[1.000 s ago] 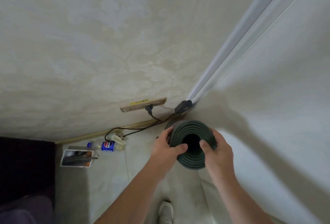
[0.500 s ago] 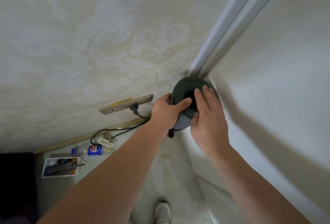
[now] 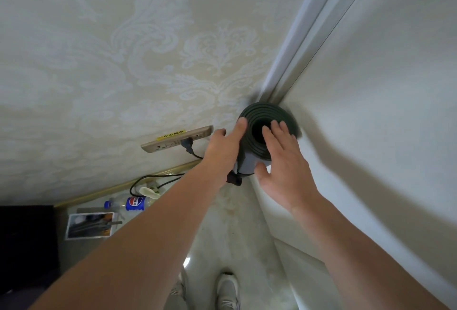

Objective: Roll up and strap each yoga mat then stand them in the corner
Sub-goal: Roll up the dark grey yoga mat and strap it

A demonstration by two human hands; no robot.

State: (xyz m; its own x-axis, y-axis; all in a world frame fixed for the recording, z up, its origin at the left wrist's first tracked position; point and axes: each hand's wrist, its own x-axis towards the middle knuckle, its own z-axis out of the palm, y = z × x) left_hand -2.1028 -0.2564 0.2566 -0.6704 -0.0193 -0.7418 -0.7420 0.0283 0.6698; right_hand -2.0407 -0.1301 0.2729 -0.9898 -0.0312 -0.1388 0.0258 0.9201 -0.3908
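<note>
A rolled dark green yoga mat (image 3: 269, 116) stands upright in the corner where the patterned wall meets the white door frame. I look down into its spiral end. My left hand (image 3: 225, 146) lies against the roll's left side with straight fingers, one fingertip on the top rim. My right hand (image 3: 284, 161) is spread flat with its fingertips on the top edge of the roll and the thumb by the grey side. A thin black strap with a dark toggle (image 3: 233, 179) hangs below my left wrist.
A wall socket strip (image 3: 173, 139) with a black plug and cable sits left of the mat. On the floor lie a plastic bottle (image 3: 128, 203) and a printed card (image 3: 90, 225). Dark furniture (image 3: 24, 243) fills the lower left. My shoes (image 3: 227, 290) are below.
The mat has gone up and back into the corner. Both hands have loosened from gripping the roll to lying flat with straight fingers against it.
</note>
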